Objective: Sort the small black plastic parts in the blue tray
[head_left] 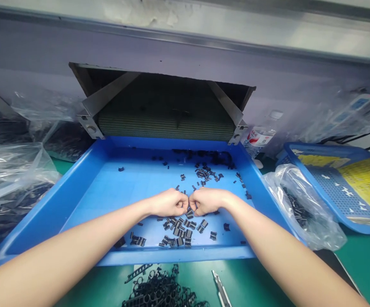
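Over the middle of a large blue tray (85,187), my left hand (171,202) and my right hand (206,200) meet with their knuckles close together. Both are closed with the fingers curled in, and whatever they hold is hidden. Small black plastic clips (179,232) lie in a loose heap just below the hands. More black pieces (205,172) are scattered beyond them, toward the tray's far right. A few single clips sit apart, one of them (121,169) at the upper left of the tray.
A conveyor belt (166,128) ends at the tray's far edge. Black ring-shaped parts (159,288) and a utility knife (221,290) lie in front. Plastic bags (15,170) crowd the left; a bottle (263,134), a bag (303,209) and a blue basket (328,192) stand right.
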`<state>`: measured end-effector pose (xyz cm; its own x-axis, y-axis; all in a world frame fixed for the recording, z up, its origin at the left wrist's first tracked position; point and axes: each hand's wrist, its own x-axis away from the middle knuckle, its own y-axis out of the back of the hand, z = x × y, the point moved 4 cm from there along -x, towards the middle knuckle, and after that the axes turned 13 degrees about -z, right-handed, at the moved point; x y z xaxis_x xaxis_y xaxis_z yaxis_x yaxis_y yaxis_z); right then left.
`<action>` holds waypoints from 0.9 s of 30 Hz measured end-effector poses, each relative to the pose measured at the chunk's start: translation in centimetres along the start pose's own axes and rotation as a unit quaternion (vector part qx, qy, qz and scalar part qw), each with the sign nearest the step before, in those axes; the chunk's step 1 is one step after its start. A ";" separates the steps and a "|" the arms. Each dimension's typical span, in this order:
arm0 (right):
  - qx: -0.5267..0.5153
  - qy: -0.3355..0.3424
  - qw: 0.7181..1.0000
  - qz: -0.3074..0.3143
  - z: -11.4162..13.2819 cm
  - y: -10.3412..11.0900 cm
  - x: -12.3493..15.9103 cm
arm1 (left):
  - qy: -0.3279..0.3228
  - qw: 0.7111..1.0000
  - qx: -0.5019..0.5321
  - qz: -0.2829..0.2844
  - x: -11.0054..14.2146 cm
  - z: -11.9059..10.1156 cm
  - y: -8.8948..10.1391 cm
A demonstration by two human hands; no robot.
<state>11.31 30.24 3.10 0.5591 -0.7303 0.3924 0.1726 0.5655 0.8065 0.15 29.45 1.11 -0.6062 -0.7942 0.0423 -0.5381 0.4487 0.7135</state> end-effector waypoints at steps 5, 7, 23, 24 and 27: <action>-0.160 0.016 0.987 -0.008 -1.0 1.7 0.8 | 0.027 0.999 0.038 -0.008 -0.1 0.9 0.9; -0.237 0.034 0.971 -0.023 -1.4 2.6 1.0 | 0.018 0.999 0.028 -0.029 -0.2 0.5 0.9; 0.003 -0.082 0.997 0.002 -2.2 2.9 2.3 | 0.016 0.998 -0.042 -0.043 -0.8 -0.3 -1.0; 0.048 -0.100 0.994 0.001 -2.0 2.6 2.2 | 0.027 0.999 -0.020 -0.042 -0.9 -0.3 -0.9; 0.154 -0.137 0.978 -0.015 -1.2 2.0 1.7 | 0.070 0.994 0.070 -0.037 -1.0 0.1 -0.8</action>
<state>13.57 30.59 4.84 0.3111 -0.8441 0.4366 -0.0903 0.4311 0.8978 1.13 29.94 0.48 -0.4796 -0.8721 0.0973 -0.6609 0.4319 0.6137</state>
